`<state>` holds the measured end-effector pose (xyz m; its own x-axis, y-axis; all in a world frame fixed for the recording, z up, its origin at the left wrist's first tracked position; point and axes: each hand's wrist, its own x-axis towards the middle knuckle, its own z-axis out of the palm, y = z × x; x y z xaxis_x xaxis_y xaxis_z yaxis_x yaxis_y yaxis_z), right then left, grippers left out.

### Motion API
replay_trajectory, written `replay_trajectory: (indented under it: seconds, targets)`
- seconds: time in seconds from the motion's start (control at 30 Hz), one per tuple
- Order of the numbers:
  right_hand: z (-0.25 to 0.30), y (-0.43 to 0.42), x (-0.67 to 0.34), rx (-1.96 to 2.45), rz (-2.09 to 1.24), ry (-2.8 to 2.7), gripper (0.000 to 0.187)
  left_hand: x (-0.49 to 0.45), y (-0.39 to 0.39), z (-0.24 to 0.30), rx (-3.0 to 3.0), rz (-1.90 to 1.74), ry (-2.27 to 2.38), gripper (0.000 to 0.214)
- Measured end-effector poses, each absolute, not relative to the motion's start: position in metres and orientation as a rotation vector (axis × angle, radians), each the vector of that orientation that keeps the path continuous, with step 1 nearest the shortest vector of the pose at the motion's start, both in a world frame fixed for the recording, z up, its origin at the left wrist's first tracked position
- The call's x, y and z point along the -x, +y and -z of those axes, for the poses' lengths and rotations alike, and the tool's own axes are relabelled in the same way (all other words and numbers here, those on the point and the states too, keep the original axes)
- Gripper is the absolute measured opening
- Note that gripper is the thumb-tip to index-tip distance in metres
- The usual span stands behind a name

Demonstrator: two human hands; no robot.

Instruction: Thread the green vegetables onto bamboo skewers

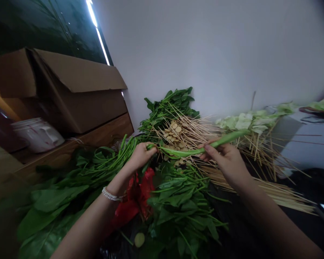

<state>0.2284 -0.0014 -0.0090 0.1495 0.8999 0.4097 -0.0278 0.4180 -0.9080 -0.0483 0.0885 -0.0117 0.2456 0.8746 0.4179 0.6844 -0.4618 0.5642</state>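
Observation:
My left hand (139,156) is closed, pinching the near end of a long green stem (197,150). My right hand (226,160) is closed around the same stem farther along, and the stem runs on past it to the right. Both hands hover over a heap of leafy greens (178,201). Just behind the stem lie skewers of sliced pale rounds (175,135) and a spread of bare bamboo skewers (259,180). A bead bracelet (110,195) circles my left wrist.
A red plastic bag (136,198) sits under my left forearm. More greens (70,187) cover the left side and the back (170,104). Skewered pale cabbage (248,120) lies at right. A cardboard box (78,90) and a white tub (37,133) stand on a wooden shelf at left.

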Motion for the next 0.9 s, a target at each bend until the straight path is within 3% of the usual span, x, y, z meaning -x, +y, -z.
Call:
replay_trajectory:
  seconds: [0.17,0.33,0.6,0.9]
  targets:
    - [0.009,0.001,-0.232,0.915,-0.766,-1.138,0.033,0.072,0.101,0.004,-1.993,-1.267,1.613,0.031]
    - [0.009,0.001,-0.229,0.932,-0.803,-1.166,0.034,0.062,0.073,-0.028,-2.351,-1.299,1.61,0.027]
    - [0.009,-0.004,-0.217,0.946,-0.836,-1.219,0.035,-0.016,0.023,-0.035,-2.795,-0.991,1.087,0.025]
    - [0.008,-0.007,-0.215,0.933,-0.797,-1.272,0.032,-0.034,0.024,-0.021,-2.914,-0.863,0.907,0.02]
